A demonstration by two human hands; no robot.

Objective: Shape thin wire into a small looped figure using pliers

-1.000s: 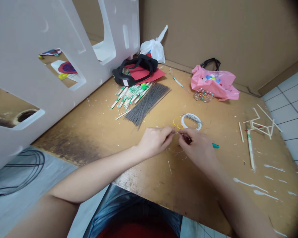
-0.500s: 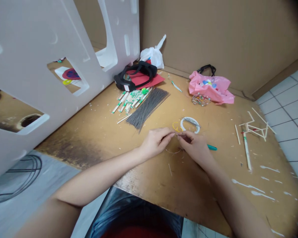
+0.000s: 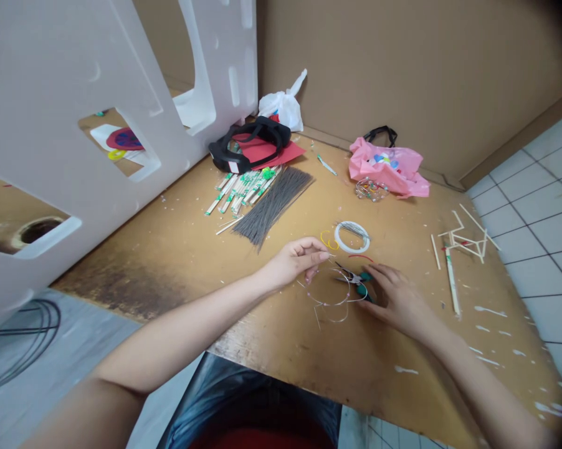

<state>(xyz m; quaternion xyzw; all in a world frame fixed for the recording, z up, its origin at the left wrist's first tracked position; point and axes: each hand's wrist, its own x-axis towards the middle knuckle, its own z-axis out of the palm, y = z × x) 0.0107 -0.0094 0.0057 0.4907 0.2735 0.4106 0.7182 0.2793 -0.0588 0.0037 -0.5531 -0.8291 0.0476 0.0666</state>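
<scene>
The left hand (image 3: 300, 262) is closed in a pinch: thumb and forefinger grip a thin wire (image 3: 332, 255). The wire loops (image 3: 325, 304) lie directly below and to the right of this hand, at the near middle of the table (image 3: 271, 324); whether they join the pinched wire cannot be told.

The right hand (image 3: 397, 298) is partly open, with thumb and fingers spread around the green handles of the pliers (image 3: 361, 284). The fingertips are at the handles; a firm grip cannot be confirmed. The pliers point left, jaws parted, over the right side of the loops.

A red strip (image 3: 360, 256) lies just beyond the pliers. The white ring (image 3: 338, 242) sits farther back, with grey wires across it and a yellow wire (image 3: 326, 241) on its left.

Far left of centre: a bundle of grey wires (image 3: 274, 206), wrapped sticks (image 3: 237, 192) and a black headset (image 3: 221, 156) on red paper (image 3: 293, 154). Far right of centre: a pink bag (image 3: 412, 178). Right: a stick frame (image 3: 465, 243).
</scene>
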